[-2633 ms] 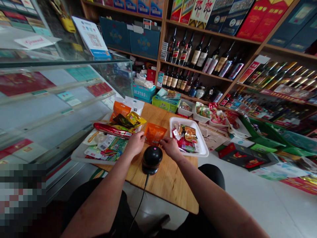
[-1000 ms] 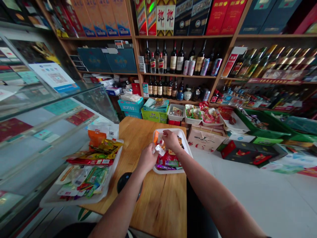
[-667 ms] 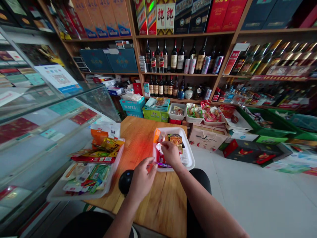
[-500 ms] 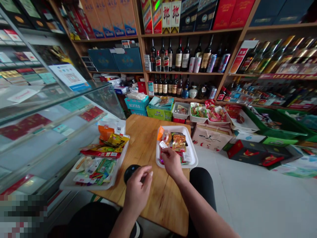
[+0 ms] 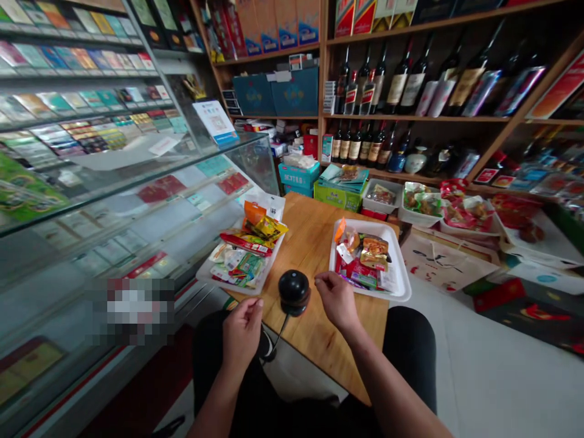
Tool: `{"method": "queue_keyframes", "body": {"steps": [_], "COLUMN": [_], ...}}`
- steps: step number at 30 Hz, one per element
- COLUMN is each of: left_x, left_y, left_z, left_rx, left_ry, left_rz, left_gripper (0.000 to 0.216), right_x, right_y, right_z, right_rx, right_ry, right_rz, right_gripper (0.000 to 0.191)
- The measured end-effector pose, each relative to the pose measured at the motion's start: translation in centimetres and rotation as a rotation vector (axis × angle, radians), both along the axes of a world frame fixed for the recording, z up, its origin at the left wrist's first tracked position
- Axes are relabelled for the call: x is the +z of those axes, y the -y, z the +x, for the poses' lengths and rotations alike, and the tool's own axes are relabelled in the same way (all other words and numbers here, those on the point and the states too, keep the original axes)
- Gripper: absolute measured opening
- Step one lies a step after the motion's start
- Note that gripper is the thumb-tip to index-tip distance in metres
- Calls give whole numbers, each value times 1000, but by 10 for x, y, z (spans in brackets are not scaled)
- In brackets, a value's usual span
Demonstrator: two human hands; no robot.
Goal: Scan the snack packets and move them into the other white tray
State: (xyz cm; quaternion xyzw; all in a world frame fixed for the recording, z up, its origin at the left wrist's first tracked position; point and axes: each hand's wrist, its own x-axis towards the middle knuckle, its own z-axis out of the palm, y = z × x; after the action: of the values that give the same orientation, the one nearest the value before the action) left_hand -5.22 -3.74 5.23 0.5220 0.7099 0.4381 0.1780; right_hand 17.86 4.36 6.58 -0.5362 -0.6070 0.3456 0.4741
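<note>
My left hand (image 5: 243,328) hovers low at the table's near edge, between the left tray and a round black device. Its fingers are curled in toward the thumb, with nothing visible in them. My right hand (image 5: 338,299) is at the near left corner of the right white tray (image 5: 404,286), thumb and fingertips pinched together; no item shows between them. The black domed device (image 5: 294,289) stands on the wooden table (image 5: 305,219) between both hands, its cable running off the front edge. Several snack packets (image 5: 374,252) lie in the right tray.
Another white tray (image 5: 269,277), heaped with packaged snacks (image 5: 244,264), sits on the table's left beside a glass counter (image 5: 137,176). Behind are boxes (image 5: 340,193) and shelves of bottles (image 5: 399,82). A paper bag (image 5: 449,258) stands on the floor at right.
The view has turned left, so the scene sits further right. My left hand has drawn back from the black device, curling its fingers. My right hand has shifted left off the right tray's packets.
</note>
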Motion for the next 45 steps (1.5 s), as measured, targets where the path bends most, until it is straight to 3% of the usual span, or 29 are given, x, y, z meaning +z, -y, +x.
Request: {"method": "queue_keyframes", "body": {"steps": [4,10,16,20,25,31,35,38,41,45], "left_x": [-9,-12,-11,-8,-6,8,32,50,65,78], "left_y": [-20,-76,-141,-170,-184,-177,-172,-169,-161,-147], "left_z": [-40,-77,-86,-84,-77,-85,-100,-101,-86,-50], "left_rx": [59,9,-368,-466,-468,-448,-333,-280,-305,-342], "left_ry": [-166,-471,-609,-757,-861,-902,-771,-481,-95,319], "left_rz": [-13,-55,-176,-340,-463,-387,-321,-179,-71,-77], "left_gripper": [27,27,46,52,36,34,23,20,29,40], "right_x": [7,13,17,17,14,18,23,27,30,29], "right_y": [-4,-14,-22,-26,-29,-33,-37,-43,-55,-73], "right_z": [-23,-52,-55,-49,-43,-38,-38,-43,-52,-64], "right_rx": [60,117,135,137,127,140,142,166,203,290], "right_ry": [14,64,75,73,66,51,32,13,-44,-196], "right_rz": [41,43,66,68,52,73,58,33,-24,-112], "right_gripper": [19,18,18,18,17,17,17,19,18,25]}}
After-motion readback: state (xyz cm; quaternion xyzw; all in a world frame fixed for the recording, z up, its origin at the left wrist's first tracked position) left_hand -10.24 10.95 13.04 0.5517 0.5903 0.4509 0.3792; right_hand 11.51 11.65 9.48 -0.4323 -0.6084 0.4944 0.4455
